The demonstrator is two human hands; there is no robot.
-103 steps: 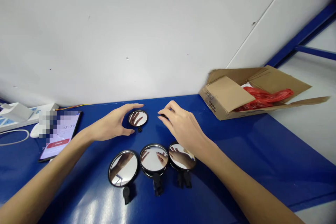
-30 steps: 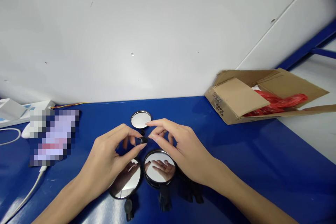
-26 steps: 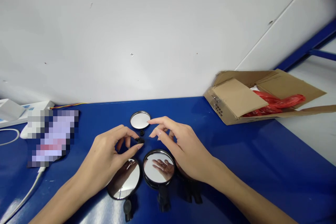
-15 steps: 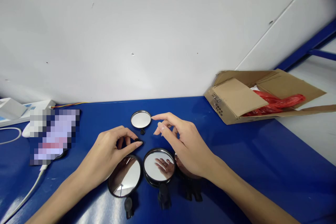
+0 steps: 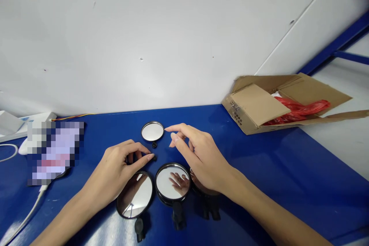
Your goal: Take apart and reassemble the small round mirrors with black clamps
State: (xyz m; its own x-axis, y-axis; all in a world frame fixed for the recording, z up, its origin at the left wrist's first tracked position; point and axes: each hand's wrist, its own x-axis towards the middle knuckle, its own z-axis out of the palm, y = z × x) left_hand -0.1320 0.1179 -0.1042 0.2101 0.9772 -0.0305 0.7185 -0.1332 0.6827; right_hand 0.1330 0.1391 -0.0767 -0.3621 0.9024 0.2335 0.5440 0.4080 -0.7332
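Note:
My left hand [image 5: 121,165] pinches a small black part [image 5: 155,158] between thumb and fingertips, just above the left round mirror [image 5: 135,195]. My right hand [image 5: 201,153] has its index finger stretched to the right rim of a small round mirror [image 5: 152,131], and its other fingers are curled with nothing between them. A black knob [image 5: 154,145] sits at the small mirror's lower edge. Nearer me lies the middle mirror [image 5: 173,182], black-rimmed with a black clamp, showing a hand's reflection. Another mirror [image 5: 201,184] is partly hidden under my right hand.
An open cardboard box [image 5: 256,103] holding a red plastic bag [image 5: 300,109] stands at the back right. On the left are a blurred phone [image 5: 59,150], a white cable [image 5: 34,207] and a white power strip [image 5: 40,117]. A white wall rises behind the blue table [image 5: 253,169].
The whole view has shifted slightly. My left fingertips have moved a little off the small black part, more of which now shows. My right hand holds nearly the same pose.

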